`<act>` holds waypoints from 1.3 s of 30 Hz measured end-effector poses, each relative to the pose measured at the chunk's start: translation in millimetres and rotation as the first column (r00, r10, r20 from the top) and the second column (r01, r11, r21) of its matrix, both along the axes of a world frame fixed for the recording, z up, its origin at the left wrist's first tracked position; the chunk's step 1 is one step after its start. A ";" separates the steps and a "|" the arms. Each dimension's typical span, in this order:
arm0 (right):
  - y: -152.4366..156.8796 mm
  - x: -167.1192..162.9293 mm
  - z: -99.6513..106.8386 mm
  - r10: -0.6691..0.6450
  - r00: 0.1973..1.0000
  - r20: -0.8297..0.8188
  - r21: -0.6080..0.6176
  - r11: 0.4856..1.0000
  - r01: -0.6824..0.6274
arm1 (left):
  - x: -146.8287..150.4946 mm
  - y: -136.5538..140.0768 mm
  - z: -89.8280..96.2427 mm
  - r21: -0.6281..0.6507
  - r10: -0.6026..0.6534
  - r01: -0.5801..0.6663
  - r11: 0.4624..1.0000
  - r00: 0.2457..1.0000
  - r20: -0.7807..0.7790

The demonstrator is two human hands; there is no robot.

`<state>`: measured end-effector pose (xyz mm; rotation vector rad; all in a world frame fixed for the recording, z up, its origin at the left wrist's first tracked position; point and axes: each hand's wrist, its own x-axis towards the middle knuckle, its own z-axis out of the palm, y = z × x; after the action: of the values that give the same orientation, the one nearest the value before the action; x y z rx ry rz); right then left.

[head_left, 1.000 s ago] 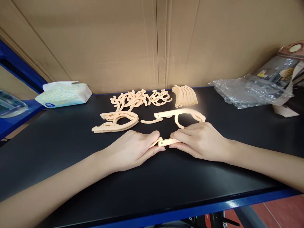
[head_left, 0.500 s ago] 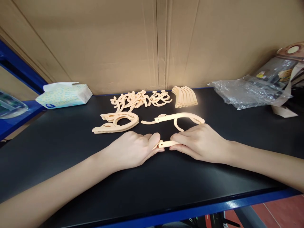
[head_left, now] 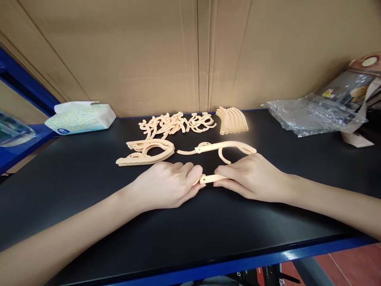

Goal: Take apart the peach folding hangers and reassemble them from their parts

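Fingers of my left hand (head_left: 169, 184) are closed round a cream plastic hanger hook piece (head_left: 196, 181), most of it hidden. In its pinch, my right hand (head_left: 253, 176) grips a cream hanger arm (head_left: 210, 178), whose holed end meets the hook piece. Whether the two are locked together I cannot tell. Just beyond my hands lies a partly joined hanger (head_left: 224, 145), an arm with a hook piece. Folded hangers (head_left: 145, 159) are stacked at the left. Farther back are a pile of hook pieces (head_left: 169, 125) and a row of loose arms (head_left: 233, 122).
A tissue pack (head_left: 81, 118) sits at the back left of the black table (head_left: 190, 242). Crumpled clear plastic bags (head_left: 300, 115) and a transparent bag with a strap (head_left: 345, 89) occupy the right. Behind rises a cardboard wall (head_left: 133, 55).
Both hands remain at the joint between hook piece and arm. The arm's holed end has shifted slightly right and up. The other parts look unmoved.
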<state>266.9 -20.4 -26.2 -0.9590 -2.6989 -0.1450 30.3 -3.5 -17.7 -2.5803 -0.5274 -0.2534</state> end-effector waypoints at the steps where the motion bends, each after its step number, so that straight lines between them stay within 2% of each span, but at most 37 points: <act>1: -0.1 0.1 0.0 -0.002 1.000 0.001 -0.003 1.000 0.002 | 0.3 -0.1 0.3 0.022 0.002 -0.002 1.000 1.000 -0.008; 6: -0.8 0.8 1.2 0.007 1.000 0.031 -0.049 0.999 -0.006 | 0.6 -1.9 2.6 0.126 -0.003 0.013 0.992 0.997 -0.079; 14: -0.8 0.3 3.9 0.021 0.999 0.028 -0.119 0.993 -0.017 | 0.7 -4.0 3.4 0.156 -0.032 0.039 0.987 0.998 -0.046; 21: 1.0 0.0 0.0 0.018 0.999 0.032 -0.031 0.999 -0.017 | 2.1 -4.3 1.1 0.033 -0.011 0.009 0.999 0.997 0.070; 28: 0.5 -1.4 -2.6 0.018 0.998 0.054 0.035 0.999 -0.020 | -0.1 -1.3 -1.2 -0.084 0.005 0.001 0.996 0.997 0.080; 39: 0.6 -2.5 -3.1 0.003 0.997 0.073 0.051 0.999 -0.006 | 0.1 -0.4 -0.9 -0.104 0.002 0.008 0.995 0.996 0.089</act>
<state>264.5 -19.8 -29.4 -0.9502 -2.7492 -0.2519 30.5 -3.9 -18.6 -2.6811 -0.5834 -0.3518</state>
